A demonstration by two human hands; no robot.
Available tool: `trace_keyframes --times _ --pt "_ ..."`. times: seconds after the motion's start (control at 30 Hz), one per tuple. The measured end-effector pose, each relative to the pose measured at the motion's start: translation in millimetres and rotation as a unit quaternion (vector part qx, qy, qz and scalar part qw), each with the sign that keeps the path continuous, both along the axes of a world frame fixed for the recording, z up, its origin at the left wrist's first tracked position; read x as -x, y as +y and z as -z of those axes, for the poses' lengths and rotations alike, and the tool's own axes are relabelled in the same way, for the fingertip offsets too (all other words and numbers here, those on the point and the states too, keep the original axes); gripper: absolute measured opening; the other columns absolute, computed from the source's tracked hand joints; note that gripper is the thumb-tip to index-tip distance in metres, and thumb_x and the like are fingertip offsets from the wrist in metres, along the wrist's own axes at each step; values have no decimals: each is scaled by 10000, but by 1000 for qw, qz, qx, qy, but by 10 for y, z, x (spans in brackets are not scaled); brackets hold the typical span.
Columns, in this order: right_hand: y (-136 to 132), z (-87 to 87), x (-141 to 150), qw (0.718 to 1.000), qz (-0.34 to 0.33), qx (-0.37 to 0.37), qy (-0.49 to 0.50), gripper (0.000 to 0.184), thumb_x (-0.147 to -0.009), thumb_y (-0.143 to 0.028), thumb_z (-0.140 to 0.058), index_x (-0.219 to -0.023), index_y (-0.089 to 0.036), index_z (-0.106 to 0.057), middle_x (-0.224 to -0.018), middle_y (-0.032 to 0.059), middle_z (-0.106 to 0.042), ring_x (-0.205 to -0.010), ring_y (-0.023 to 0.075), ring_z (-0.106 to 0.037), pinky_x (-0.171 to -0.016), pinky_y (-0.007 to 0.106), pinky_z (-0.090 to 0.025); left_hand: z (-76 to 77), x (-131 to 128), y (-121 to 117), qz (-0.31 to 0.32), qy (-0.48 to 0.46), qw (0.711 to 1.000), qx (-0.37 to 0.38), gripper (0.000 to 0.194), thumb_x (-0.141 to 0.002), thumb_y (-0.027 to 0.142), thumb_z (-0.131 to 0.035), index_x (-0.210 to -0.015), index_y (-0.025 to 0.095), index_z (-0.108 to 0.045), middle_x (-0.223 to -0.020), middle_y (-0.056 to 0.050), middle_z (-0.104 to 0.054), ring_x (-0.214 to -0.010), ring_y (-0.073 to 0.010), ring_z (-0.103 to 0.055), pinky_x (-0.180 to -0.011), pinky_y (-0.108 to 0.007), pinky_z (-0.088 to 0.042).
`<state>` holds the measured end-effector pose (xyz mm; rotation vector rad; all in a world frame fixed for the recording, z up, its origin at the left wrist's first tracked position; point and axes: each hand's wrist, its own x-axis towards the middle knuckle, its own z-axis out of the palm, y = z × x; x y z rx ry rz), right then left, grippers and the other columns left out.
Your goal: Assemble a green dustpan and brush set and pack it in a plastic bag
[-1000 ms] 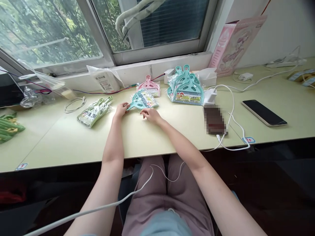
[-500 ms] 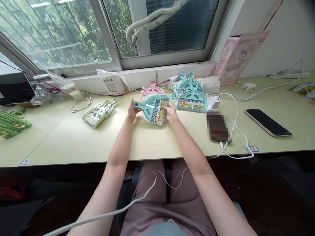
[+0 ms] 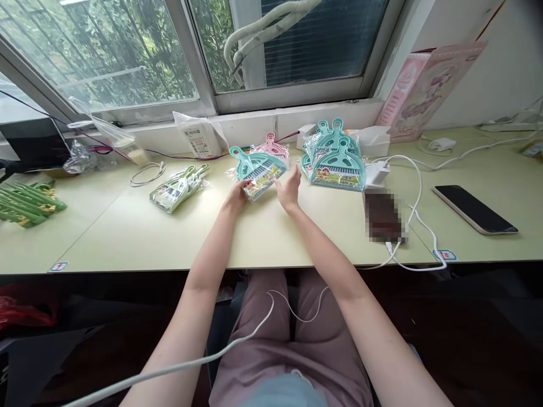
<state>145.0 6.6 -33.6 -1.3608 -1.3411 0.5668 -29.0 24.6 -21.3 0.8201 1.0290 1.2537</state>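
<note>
A teal mini dustpan-and-brush set (image 3: 257, 165) in a clear wrapper is tilted up above the pale green desk (image 3: 263, 237). My left hand (image 3: 237, 195) grips its lower left edge with curled fingers. My right hand (image 3: 289, 189) is beside its right edge, fingers loosely spread and touching the wrapper. Just behind it lies a pink set (image 3: 271, 147). To the right stands a stack of teal sets (image 3: 335, 161). A pile of green sets (image 3: 178, 187) lies to the left.
A blurred phone (image 3: 384, 215) on a white charger cable (image 3: 413, 192) lies right of the teal stack, a black phone (image 3: 475, 209) farther right. More green sets (image 3: 27, 202) are at the far left. A pink box (image 3: 428, 90) leans on the wall by the window sill.
The teal set was lifted off the desk, then turned so its handle points up and left. My left hand shifted from the handle to the lower edge; my right hand loosened.
</note>
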Motion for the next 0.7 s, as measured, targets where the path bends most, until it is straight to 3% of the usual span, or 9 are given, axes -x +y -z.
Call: trace_keyframes --times 0.07,0.13,0.27,0.43,0.57,0.7 --pt "-96 -48 35 985 -31 -67 -158 697 -875 -212 -556 -1511 -146 -280 -1577 211 -304 -1476 296 -280 -1172 518 -294 -13 89 22 -20 -12 1000 -6 150 -730 169 -607 -872 139 -646 -781 -56 -711 -738 -177 -698 -759 -302 -578" --pt "-211 -89 103 954 -86 -96 -270 622 -898 -165 -499 -1500 -192 -345 -1568 158 -363 -1485 281 -268 -1199 539 -213 -32 147 9 -27 -29 999 -18 124 -714 136 -583 -817 127 -652 -774 -51 -710 -720 -151 -681 -744 -265 -567" --pt "-354 -133 202 905 -137 -152 -373 547 -926 -72 -355 -1434 -235 -470 -1505 107 -472 -1452 256 -328 -1215 557 -88 -50 143 -35 11 -30 999 -34 109 -734 140 -583 -799 118 -668 -778 -52 -718 -716 -144 -671 -738 -245 -553" --pt "-284 -125 111 895 -153 -139 -396 479 -930 -35 -339 -1308 -202 -584 -1304 117 -616 -1260 260 -487 -1166 478 -192 8 67 -11 30 7 1000 3 118 -788 208 -614 -863 126 -656 -712 -45 -703 -687 -182 -688 -736 -315 -572" --pt "-234 -96 74 894 -150 -110 -408 369 -946 -54 -364 -1122 -181 -661 -1147 129 -665 -1147 282 -515 -1060 454 -273 43 36 29 35 10 999 22 159 -808 205 -610 -933 116 -653 -726 -69 -716 -732 -224 -714 -773 -363 -585" --pt "-252 -100 89 887 -157 -139 -412 335 -959 -70 -367 -942 -182 -682 -1042 110 -670 -1082 265 -531 -1026 416 -280 56 40 89 15 -6 999 28 208 -821 208 -593 -1001 113 -636 -737 -73 -714 -740 -230 -714 -787 -369 -589"
